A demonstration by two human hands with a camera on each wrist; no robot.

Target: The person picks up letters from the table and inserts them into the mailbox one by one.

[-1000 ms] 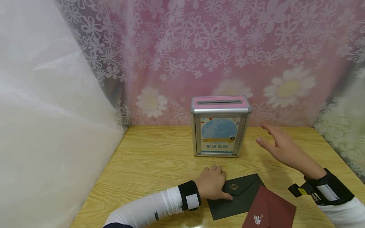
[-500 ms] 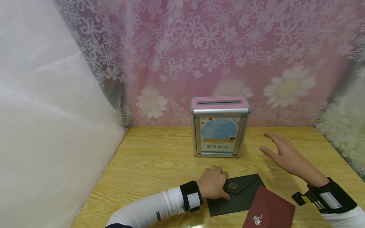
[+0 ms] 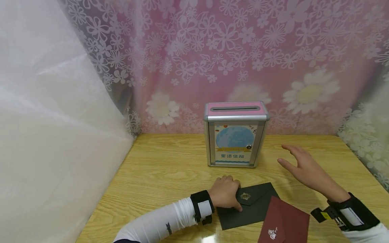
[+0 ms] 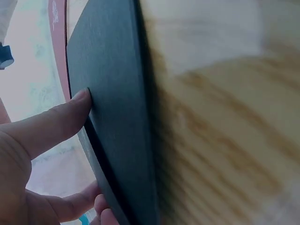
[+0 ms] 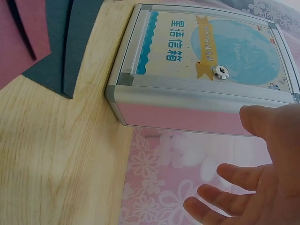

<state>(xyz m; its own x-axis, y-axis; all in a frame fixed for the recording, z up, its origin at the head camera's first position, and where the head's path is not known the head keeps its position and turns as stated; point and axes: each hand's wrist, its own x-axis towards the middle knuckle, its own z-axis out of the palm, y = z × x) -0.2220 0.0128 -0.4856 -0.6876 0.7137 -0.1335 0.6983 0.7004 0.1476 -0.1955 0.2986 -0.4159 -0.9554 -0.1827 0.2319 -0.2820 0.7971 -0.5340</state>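
Note:
My left hand (image 3: pixel 225 192) holds the left end of a dark green envelope (image 3: pixel 258 206) on the table. In the left wrist view the thumb lies on the face of that envelope (image 4: pixel 112 103), with the fingers curled at its edge and partly hidden. A dark red envelope (image 3: pixel 284 219) with a silver print overlaps its right end. To the right of a letter box (image 3: pixel 234 141), my right hand (image 3: pixel 307 168) is held in the air, thumb and fingers spread and holding nothing. In the right wrist view this hand (image 5: pixel 262 183) appears beside the pink side of the box (image 5: pixel 183 117).
The box stands upright at the back of the wood-grain table (image 3: pixel 158 162), with a slot (image 3: pixel 234 108) in its pink top and a lock on its front. Behind it hangs a pink flowered curtain (image 3: pixel 194 67). A white sheet (image 3: pixel 54 135) borders the left side.
My left hand has shifted slightly left along with the green envelope, and the red one has moved the same way. The right hand has come down and back a little, staying spread.

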